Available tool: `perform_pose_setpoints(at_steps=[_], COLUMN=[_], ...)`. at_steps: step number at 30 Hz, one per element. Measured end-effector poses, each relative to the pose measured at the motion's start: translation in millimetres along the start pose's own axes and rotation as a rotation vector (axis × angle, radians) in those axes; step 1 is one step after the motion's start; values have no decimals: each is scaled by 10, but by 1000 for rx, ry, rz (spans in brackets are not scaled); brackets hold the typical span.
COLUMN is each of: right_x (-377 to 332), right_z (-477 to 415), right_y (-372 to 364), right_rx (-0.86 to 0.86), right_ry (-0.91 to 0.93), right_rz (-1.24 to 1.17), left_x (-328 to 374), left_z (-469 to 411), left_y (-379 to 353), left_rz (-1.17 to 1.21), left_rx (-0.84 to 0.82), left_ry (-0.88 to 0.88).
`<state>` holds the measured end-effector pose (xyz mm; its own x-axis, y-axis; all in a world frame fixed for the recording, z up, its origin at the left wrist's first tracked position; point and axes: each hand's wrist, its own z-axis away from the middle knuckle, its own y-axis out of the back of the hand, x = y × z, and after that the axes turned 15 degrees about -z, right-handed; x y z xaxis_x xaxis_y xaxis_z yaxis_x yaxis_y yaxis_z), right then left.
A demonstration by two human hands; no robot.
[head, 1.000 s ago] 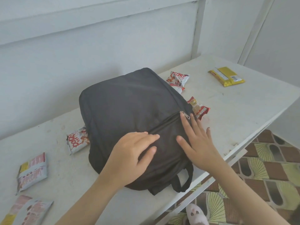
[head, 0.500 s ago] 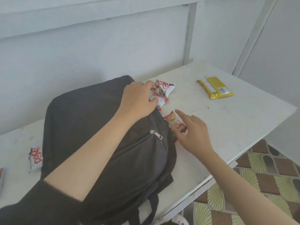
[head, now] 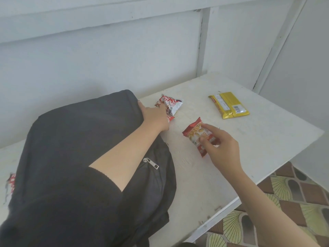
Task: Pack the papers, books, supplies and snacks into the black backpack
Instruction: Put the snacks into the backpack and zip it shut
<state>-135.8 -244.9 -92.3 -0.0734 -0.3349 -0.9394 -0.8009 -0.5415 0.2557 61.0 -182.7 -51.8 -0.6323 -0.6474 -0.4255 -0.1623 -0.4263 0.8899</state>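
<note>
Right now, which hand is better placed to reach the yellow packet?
Probably the right hand: though pinching the red packet, it lies nearer the yellow packet; the left hand touches the white packet.

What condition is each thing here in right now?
Black backpack: lying flat, front zip looks closed.
Red snack packet: unopened, pinched by right hand.
Red-and-white snack packet: unopened, left hand resting on it.
Yellow packet: unopened, lying untouched on table.
</note>
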Motion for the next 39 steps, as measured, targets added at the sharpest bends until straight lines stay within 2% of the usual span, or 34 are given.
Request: perform_pose_setpoints(at_steps=[5,8,13,17,20,24,28,31,34,37,39], right_x=[16,-15,-188,-440,-638,-819,-911,-957,-1005,-1018,-1021], right_z=[-39,-46,-54,-41,-4,94,217,308,400,473,517], right_y=[28,27,-20,-179,-367,-625,-843,-942,-981,-991,-991], right_rx=[37,44,47,-6,-97,-217,-298,-328,-340,-326,-312], right_ry=[-34,-41,-52,-43,-39,-40,-53,-75,-79,-96,-95], right_rz=[-88,-131,-248,-409,-533,-625,-609,-603,-570,-542,-533], left_x=[-67,-119,-427,-889,-1225,-1567,-1863,-1967,-1938,-1848,-1787], left_z=[-26,26,425,945,1332,1707,1872,1949,2027,2118,2195], left_y=[-54,-34,175,196,74,-218,-613,-828,-893,-897,-897], left_rz=[63,240,710,819,811,659,662,678,662,674,687], left_rx=[98,174,357,427,459,507,513,459,453,543,536], left_ry=[-20,-86,-96,-11,98,246,291,317,271,148,68])
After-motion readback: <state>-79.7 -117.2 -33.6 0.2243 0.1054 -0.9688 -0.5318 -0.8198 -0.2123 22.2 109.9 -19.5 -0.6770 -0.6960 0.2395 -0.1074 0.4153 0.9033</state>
